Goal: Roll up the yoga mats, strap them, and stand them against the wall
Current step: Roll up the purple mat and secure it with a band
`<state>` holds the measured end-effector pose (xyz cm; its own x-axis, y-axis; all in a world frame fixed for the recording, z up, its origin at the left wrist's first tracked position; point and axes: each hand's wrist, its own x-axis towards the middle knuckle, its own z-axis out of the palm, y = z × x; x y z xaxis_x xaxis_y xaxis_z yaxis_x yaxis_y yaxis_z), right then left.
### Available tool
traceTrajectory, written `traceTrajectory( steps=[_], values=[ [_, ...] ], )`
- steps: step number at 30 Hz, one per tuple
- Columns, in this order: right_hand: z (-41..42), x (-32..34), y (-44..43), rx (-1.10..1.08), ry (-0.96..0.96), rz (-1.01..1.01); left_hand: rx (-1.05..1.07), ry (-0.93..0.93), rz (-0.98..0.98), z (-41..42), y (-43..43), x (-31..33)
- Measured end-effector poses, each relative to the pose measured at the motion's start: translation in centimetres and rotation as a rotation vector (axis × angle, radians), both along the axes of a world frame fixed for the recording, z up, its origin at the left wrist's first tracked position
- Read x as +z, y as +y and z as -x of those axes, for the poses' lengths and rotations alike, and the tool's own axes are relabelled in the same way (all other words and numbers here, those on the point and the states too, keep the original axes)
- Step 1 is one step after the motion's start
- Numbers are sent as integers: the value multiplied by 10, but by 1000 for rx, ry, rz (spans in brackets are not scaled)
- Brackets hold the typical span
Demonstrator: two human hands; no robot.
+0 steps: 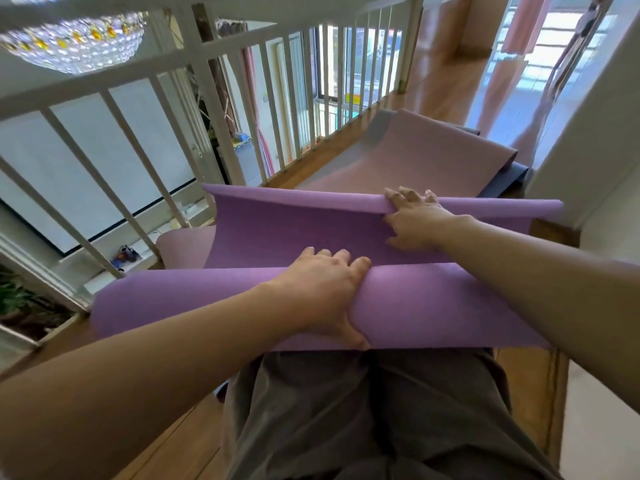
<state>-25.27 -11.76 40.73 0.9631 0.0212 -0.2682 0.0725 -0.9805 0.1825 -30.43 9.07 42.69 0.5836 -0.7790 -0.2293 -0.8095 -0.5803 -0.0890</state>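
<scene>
**Item 1. Purple mat** (277, 237): the task's thing in hand. It is held off the floor in front of the person's thighs and spans the view crosswise. It sags into a trough between a near rounded bulge and a raised far edge. The bulge is probably the start of a roll, though the view does not show whether it is more than a single fold.

**Item 2. Left hand** (325, 289): clamped on the near bulge, fingers curled over the top and thumb beneath. This grip likely keeps the bulge from springing open.

**Item 3. Right hand** (415, 220): well apart from the left, on the far edge, with fingers hooked over the lip and thumb on the inner face. It likely holds the loose length taut and square so the mat winds evenly.

**Item 4. Pink mat** (415, 157): lies flat on the floor beyond, unrolled, and awaits its turn.

**Item 5. Dark mat** (512, 181): lies under the pink mat and shows only at its right side.

**Item 6. Railing** (207, 81): white balusters along the left of the wooden floor (440, 81).

**Item 7. Wall** (588, 133): pale, at the right, just beside the mats, and the likely standing place for the rolls.

**Item 8. Strap**: none in view.

**Status**: rolling of the first mat is barely begun, and strapping and standing are not yet done.
</scene>
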Motion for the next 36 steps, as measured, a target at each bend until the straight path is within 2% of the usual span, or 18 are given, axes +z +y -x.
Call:
traceTrajectory(
  steps=[7,11,17,20,23,28,32,36],
  values=[
    [-5,24,-6,2,-276,-119,-46,-17,52,-11,2,7],
    [-7,33,-11,-44,-279,-150,23,33,135,-7,4,10],
    [-7,31,-3,-70,-277,-161,53,-179,2,18,-5,-6],
    [-4,30,0,-63,-290,-165,73,-201,43,12,-4,-14],
    [-4,42,-3,-49,-331,-123,54,-169,101,11,1,-5],
    [-11,79,-10,-3,-409,-153,-19,-106,60,31,11,5],
    [-6,51,9,48,-337,-154,-12,-52,36,28,17,1],
    [-10,47,9,-9,-343,-190,-22,18,6,20,17,6]
  ],
)
